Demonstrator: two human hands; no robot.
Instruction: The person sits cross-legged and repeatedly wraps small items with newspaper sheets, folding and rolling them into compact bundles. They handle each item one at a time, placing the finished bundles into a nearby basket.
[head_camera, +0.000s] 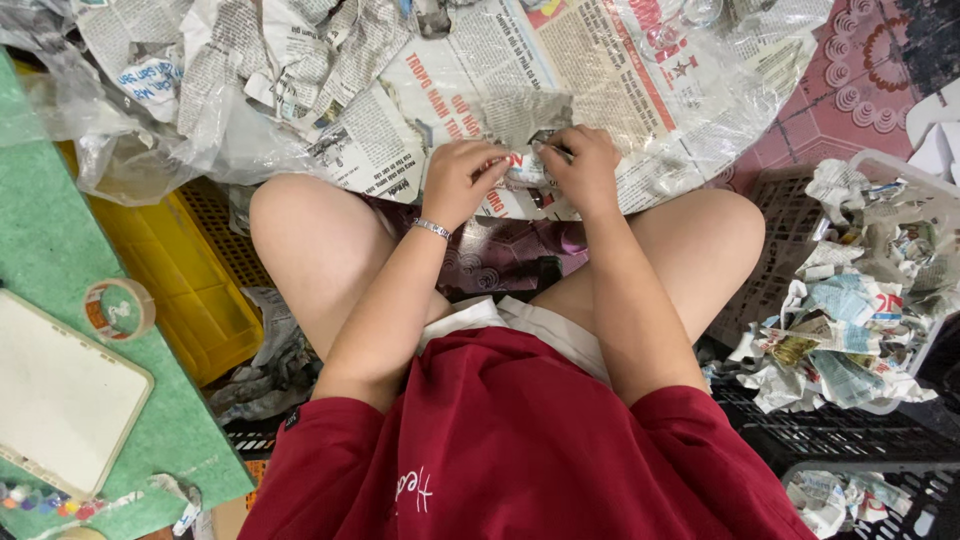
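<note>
I sit with bare knees apart, in a red shirt, above spread newspaper sheets (560, 70) on the floor. My left hand (462, 175), with a thin bracelet on its wrist, and my right hand (585, 165) meet in front of me. Both grip a small bundle wrapped in newspaper (525, 170), which shows only between the fingers. What is inside the wrapping is hidden.
A white basket (895, 170) at the right holds several crumpled newspaper bundles. Black crates (830, 430) lie below it. At the left are a yellow crate (190, 270), a green surface (40, 240) with a tape roll (118, 308) and a white board (60, 395). Clear plastic sheeting (150, 150) lies over the papers.
</note>
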